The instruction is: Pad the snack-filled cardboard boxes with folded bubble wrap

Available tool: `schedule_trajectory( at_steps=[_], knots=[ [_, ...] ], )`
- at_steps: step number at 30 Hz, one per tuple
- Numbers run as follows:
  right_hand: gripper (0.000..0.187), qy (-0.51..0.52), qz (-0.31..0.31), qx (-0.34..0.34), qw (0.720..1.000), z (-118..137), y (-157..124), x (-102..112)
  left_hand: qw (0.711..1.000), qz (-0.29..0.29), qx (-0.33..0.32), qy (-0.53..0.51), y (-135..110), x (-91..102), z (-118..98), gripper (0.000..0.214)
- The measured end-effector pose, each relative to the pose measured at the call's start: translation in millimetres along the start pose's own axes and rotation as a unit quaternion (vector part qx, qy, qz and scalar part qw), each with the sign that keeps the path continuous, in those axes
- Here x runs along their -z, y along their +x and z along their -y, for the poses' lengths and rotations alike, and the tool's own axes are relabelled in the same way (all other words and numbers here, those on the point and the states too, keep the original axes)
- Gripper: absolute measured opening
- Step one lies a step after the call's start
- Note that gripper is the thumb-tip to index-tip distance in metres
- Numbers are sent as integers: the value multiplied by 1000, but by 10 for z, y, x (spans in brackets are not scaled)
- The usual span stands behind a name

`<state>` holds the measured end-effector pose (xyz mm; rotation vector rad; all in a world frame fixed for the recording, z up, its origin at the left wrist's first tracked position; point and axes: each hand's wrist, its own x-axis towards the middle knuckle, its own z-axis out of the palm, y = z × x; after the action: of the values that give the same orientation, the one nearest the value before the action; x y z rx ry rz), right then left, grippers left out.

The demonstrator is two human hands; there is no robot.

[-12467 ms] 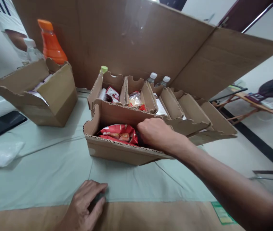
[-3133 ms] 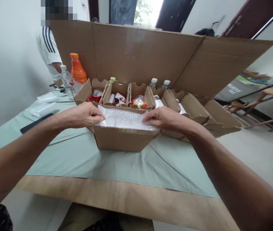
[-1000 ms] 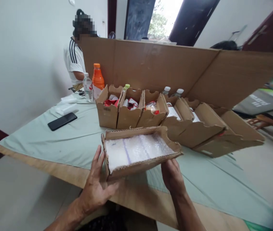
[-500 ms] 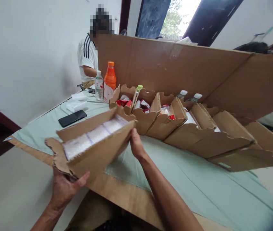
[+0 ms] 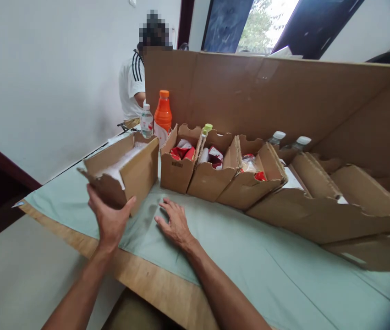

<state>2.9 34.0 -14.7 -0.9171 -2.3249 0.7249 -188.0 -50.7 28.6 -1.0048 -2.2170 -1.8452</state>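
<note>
A narrow open-topped cardboard box (image 5: 140,172) stands on the left part of the cloth-covered table. White plastic-wrapped contents (image 5: 121,167) show inside it. At the box's near end my left hand (image 5: 109,222) grips the cardboard, fingers on its left side and thumb at the right corner. My right hand (image 5: 176,224) is off the box, fingers spread, low over the green cloth (image 5: 215,233). Just right of the box begins a row of similar cardboard boxes, the nearest one (image 5: 177,172) holding red and white packets (image 5: 183,151).
An orange bottle (image 5: 162,114) and a clear water bottle (image 5: 146,121) stand behind the boxes. A tall cardboard panel (image 5: 229,91) closes off the back. The table's wooden edge (image 5: 146,275) runs in front of me. Beyond the panel sits a person in a white shirt (image 5: 131,87).
The box in my hands has moved away from me and down onto the table beside the row, now covering the phone. My right hand has let go of it.
</note>
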Motion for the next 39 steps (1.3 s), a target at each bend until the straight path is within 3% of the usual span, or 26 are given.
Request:
schedule_trajectory(
  at_steps=[3, 6, 9, 13, 19, 24, 28, 33, 36, 39],
  knots=[
    [39, 5, -8, 6, 1000, 10, 25, 7, 999, 46, -4, 28, 250, -431, 6, 133],
    [34, 10, -19, 9, 1000, 8, 20, 7, 986, 158, -29, 34, 312, -722, 86, 106],
    [30, 15, -25, 4, 1000, 5, 6, 6, 973, 219, -51, 60, 201, -836, 214, 78],
    [28, 17, -22, -4, 1000, 28, 13, 26, 961, 243, -81, 107, 51, -815, 313, 56],
    [24, 4, -6, -14, 1000, 83, 48, 45, 928, 288, -152, 181, -24, -755, 257, 37],
    [23, -40, 13, -18, 999, 162, 7, 31, 907, 310, -187, 214, -78, -698, 242, 43],
    [39, -165, 22, 43, 985, 207, -54, -28, 875, 312, -250, 272, -39, -692, 350, 52],
    [46, -280, -25, 84, 956, 353, -295, -127, 885, 286, -261, 258, -42, -693, 394, 41],
    [48, -296, -37, 91, 950, 504, -546, -152, 884, 278, -263, 269, -68, -679, 339, 40],
    [42, -291, -42, 89, 952, 666, -832, -124, 900, 259, -234, 261, -88, -672, 291, 33]
  ],
)
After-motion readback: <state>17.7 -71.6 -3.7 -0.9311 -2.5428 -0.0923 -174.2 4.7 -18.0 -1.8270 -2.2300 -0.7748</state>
